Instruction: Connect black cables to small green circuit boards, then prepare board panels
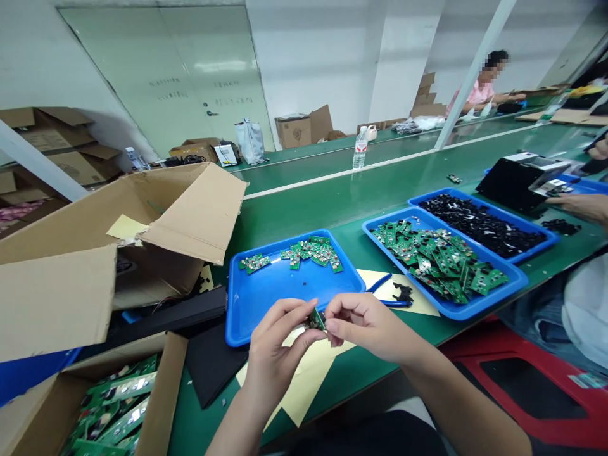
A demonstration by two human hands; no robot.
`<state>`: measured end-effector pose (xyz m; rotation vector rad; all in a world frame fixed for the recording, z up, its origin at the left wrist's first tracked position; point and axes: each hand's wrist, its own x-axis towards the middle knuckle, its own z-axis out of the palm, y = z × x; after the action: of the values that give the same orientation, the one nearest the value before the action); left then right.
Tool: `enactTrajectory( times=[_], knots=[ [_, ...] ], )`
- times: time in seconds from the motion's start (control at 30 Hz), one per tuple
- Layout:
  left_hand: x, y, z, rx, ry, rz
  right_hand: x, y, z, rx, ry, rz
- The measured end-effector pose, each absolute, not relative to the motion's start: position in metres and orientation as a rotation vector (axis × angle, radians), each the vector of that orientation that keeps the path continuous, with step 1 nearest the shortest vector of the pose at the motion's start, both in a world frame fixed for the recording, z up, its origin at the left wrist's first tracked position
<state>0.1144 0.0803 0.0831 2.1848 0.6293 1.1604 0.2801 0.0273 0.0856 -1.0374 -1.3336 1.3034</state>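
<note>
Between my two hands is a small green circuit board [316,318], held just over the near edge of a blue tray [270,294]. My left hand [278,342] pinches the board between thumb and fingers. The curled fingers of my right hand [363,323] are closed at the board's right end; the fingertips partly cover it, so any smaller part there is hidden. Several similar boards [316,252] lie toward the back of the tray. Blue-handled pliers [380,283] rest on yellow paper right of the tray, beside small black pieces [403,293].
Right, one blue tray [510,285] holds piled circuit boards, another [546,237] small black parts. A co-worker's hand [582,206] is near a black device [517,180]. Left stand an open carton [199,209] and a box of larger boards [164,380]. A bottle [360,149] stands behind.
</note>
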Motion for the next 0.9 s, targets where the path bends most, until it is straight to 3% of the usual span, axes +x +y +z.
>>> enactTrajectory(
  times=[0.33,0.53,0.7,0.9],
  knots=[
    [0.127,0.070,0.065,1.142,0.868,0.736,0.273,0.039,0.053,-1.279,-1.621,0.222],
    [0.134,0.065,0.052,0.767,0.746,0.573,0.273,0.040,0.043,-1.120,-1.760,0.141],
    [0.118,0.058,0.031,0.969,0.827,0.585,0.314,0.042,0.029,-1.313,-1.627,0.111],
    [0.042,0.049,0.011,1.853,1.418,0.792,0.436,0.037,0.023,-2.154,-0.990,-0.041]
  ],
)
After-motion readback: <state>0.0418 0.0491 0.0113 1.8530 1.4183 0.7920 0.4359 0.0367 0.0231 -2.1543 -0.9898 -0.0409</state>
